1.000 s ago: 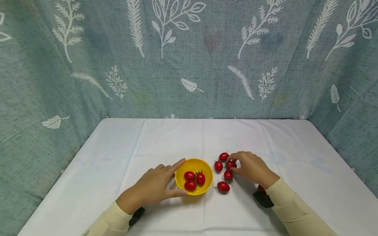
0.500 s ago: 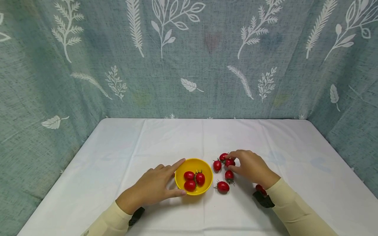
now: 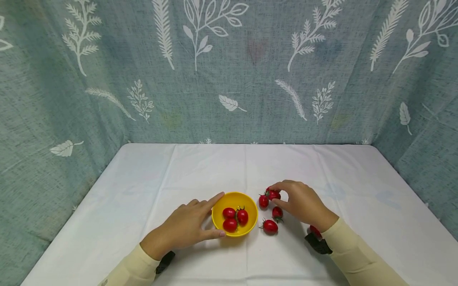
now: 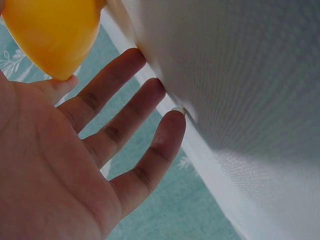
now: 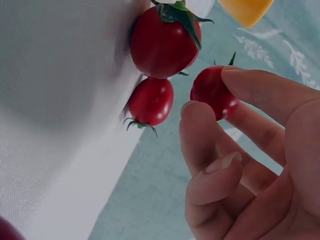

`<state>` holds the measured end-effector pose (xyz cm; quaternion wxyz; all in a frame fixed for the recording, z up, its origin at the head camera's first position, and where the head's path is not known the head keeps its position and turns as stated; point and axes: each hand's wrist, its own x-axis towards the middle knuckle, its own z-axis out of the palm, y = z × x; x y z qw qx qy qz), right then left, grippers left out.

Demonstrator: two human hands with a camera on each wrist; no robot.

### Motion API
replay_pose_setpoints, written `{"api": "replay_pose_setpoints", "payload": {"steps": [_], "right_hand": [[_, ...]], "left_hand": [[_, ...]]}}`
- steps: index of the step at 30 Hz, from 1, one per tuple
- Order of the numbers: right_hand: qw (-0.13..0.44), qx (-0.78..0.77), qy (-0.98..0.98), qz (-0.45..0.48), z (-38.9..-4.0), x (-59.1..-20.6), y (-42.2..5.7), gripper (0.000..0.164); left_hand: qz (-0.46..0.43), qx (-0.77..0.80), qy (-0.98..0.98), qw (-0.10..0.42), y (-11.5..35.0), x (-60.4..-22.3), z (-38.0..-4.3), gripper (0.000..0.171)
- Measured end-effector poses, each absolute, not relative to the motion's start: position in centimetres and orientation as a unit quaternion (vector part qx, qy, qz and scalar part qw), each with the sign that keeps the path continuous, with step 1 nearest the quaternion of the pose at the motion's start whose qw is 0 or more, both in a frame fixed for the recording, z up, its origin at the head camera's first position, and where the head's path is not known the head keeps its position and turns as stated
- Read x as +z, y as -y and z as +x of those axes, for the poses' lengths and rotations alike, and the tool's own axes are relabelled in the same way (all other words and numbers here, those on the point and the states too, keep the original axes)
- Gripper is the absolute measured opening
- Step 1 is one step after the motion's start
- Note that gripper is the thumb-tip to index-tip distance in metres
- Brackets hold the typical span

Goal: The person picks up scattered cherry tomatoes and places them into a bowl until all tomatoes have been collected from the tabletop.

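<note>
A yellow bowl (image 3: 233, 201) stands on the white-covered table with several cherry tomatoes (image 3: 230, 225) inside. My left hand (image 3: 187, 224) rests against its left side, straight index finger and thumb touching the rim; in the left wrist view, the other fingers reach down to the cloth. Right of the bowl, my right hand (image 3: 304, 201) pinches a red cherry tomato (image 5: 212, 92) between thumb and fingers. Close by lie other cherry tomatoes, one left of the fingertips (image 3: 263, 201), one nearer me (image 3: 277, 213), and one with green stem (image 3: 270, 227). Another is partly hidden behind the right fingers.
One more cherry tomato (image 3: 315, 230) lies beside the right wrist, partly hidden by the dark wrist device (image 3: 318, 243) and sleeve. A white cloth (image 3: 200, 167) covers the table. Teal curtains (image 3: 229, 79) with white leaf prints hang behind and at both sides.
My right hand has shifted slightly left and away from me, bringing the pinched cherry tomato closer to the far ones. My left hand and the bowl have stayed in place.
</note>
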<state>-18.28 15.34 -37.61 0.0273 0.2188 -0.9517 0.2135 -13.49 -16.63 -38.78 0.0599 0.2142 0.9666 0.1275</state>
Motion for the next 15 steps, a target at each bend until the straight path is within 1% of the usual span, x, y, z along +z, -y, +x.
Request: {"api": "replay_pose_setpoints", "payload": {"steps": [5,10,15], "right_hand": [[0.034,0.221,0.948,0.225,-18.0,-37.4,-14.9,0.034],[0.039,0.230,0.944,0.232,-17.6,-37.2,-14.3,0.036],[0.055,0.241,0.935,0.254,-17.1,-36.8,-13.5,0.038]], "left_hand": [[0.215,0.127,-0.967,0.056,16.7,-38.6,-13.4,0.098],[0.215,0.133,-0.966,0.058,16.7,-38.6,-13.4,0.098],[0.219,0.140,-0.964,0.057,16.6,-38.5,-13.3,0.098]]}}
